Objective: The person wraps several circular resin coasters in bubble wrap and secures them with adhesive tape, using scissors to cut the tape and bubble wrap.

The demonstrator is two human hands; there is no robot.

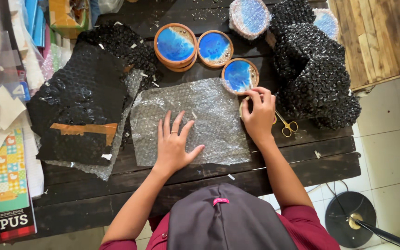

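Blue resin coasters, three bare [240,75], two wrapped; left hand [174,146] flat on wrap [209,115], right hand [258,113] grip pinching tape.

My left grip [174,146] lies on the bubble wrap sheet [200,118]; a coaster [238,75] sits at its far right corner, scissors [287,126] right of it.

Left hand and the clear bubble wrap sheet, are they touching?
Touching. The head view shows the left hand pressed flat, fingers spread, on the clear bubble wrap sheet.
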